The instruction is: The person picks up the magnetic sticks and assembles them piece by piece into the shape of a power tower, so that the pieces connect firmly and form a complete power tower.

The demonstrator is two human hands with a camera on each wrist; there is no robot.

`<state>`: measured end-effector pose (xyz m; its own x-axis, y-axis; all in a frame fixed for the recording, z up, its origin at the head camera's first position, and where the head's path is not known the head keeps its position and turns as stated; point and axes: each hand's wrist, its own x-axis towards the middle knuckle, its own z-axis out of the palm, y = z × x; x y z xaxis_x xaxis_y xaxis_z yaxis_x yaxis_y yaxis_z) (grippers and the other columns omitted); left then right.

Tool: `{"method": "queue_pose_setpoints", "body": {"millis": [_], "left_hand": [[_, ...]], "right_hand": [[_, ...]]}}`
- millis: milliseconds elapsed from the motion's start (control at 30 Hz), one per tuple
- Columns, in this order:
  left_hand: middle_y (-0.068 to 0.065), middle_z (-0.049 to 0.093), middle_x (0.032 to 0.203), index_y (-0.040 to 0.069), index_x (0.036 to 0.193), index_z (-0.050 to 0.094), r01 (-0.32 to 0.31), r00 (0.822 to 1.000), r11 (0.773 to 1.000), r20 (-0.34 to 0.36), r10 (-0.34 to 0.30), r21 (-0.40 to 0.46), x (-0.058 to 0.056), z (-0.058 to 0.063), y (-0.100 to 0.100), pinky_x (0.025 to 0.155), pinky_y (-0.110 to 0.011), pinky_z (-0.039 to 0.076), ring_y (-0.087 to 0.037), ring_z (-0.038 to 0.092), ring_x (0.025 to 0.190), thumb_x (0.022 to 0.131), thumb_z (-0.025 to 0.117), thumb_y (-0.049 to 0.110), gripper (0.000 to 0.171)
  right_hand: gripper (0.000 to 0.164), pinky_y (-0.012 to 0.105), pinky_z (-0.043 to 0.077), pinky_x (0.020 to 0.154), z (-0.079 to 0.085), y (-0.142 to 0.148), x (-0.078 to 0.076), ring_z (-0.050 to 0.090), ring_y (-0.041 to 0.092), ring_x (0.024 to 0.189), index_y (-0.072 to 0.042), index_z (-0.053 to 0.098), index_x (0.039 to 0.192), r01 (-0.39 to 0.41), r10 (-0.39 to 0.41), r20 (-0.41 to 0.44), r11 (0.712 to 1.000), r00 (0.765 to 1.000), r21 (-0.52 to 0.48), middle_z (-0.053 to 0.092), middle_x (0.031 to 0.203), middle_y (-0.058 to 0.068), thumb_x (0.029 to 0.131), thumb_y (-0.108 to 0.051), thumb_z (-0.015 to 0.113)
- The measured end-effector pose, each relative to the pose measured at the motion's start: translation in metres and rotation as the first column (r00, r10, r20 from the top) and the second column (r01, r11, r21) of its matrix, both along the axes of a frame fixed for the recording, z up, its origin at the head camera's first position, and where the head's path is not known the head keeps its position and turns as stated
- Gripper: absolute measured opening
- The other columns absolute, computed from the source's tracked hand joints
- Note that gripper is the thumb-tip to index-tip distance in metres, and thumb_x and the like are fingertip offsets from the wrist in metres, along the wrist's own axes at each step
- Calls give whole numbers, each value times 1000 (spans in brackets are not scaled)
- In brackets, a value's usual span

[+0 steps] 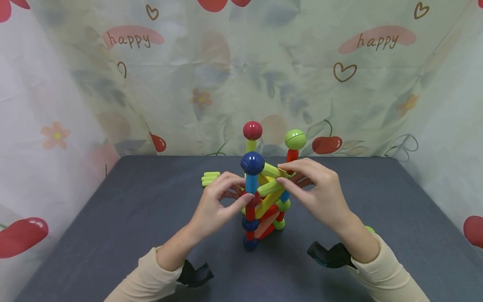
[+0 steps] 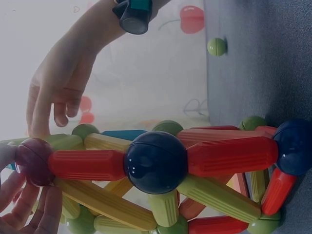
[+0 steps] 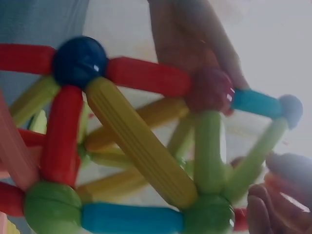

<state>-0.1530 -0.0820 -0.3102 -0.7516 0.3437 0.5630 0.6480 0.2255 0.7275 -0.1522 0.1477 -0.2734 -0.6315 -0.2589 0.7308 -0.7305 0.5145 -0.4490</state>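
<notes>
A tall tower of coloured rods and balls (image 1: 250, 224) stands in the middle of the table. My left hand (image 1: 220, 199) holds its near column at the dark red ball (image 2: 35, 161), thumb in front and fingers behind. Above that ball, a blue rod (image 1: 251, 183) carries a dark blue ball (image 1: 253, 162). My right hand (image 1: 318, 191) pinches a light green rod (image 3: 257, 160) that slants down from the blue ball, its fingertips near the rod's far end. A second light green rod (image 1: 270, 188) runs level from the red ball, just below those fingertips.
Several light green rods (image 1: 209, 178) lie behind my left hand. A loose green ball (image 2: 217, 47) rests on the table by my right forearm. A red ball (image 1: 252, 130) and a green ball (image 1: 295, 139) top the tower's rear columns. A printed curtain hangs behind the dark table (image 1: 151, 209).
</notes>
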Motion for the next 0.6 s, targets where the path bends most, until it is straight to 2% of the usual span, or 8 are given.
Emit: {"method": "queue_pose_setpoints", "body": {"millis": [133,233,300,367,467,600], "left_hand": [[-8,59,97,5,104,64,-2,1000,1000,-1,2,-1,0,0,0,73,-25,56,-14,62,83,83,68,6,21],[-7,58,96,6,103,64,-7,1000,1000,1,7,-8,0,1,0,73,-25,56,-13,60,83,83,68,6,20],[-7,58,96,6,102,65,-11,1000,1000,11,11,-13,-1,1,0,72,-25,56,-13,59,83,83,68,6,19],[-7,57,95,6,101,65,-12,1000,1000,23,12,-14,-1,0,0,72,-25,56,-13,59,83,84,68,6,18],[-7,57,95,6,101,65,-11,999,1000,41,11,-13,-1,0,0,72,-25,56,-13,59,83,84,68,7,18],[-7,56,96,6,101,64,-8,998,1000,57,9,-15,-1,-1,1,73,-25,56,-13,59,83,84,68,8,18]], "right_hand": [[27,11,50,62,2,11,-5,59,0,66,-4,70,97,-21,20,-10,990,1000,-138,67,86,-1,73,8,73],[19,11,48,60,2,23,-14,58,-1,61,-2,70,96,21,-20,8,974,1000,-224,64,82,-10,79,5,68],[15,11,48,59,0,30,-23,57,-1,59,-2,69,97,77,-65,56,968,996,-239,62,80,-14,83,0,65],[15,12,48,59,-7,38,-34,59,-2,59,-2,68,100,127,-101,134,971,986,-204,63,82,-11,86,-6,63],[19,17,50,61,-23,47,-54,61,3,66,-5,66,105,176,-157,274,983,949,-45,67,90,1,90,-15,62],[21,31,53,67,-52,51,-78,65,20,80,-5,65,108,110,-181,438,977,881,183,68,102,15,91,-18,60]]}}
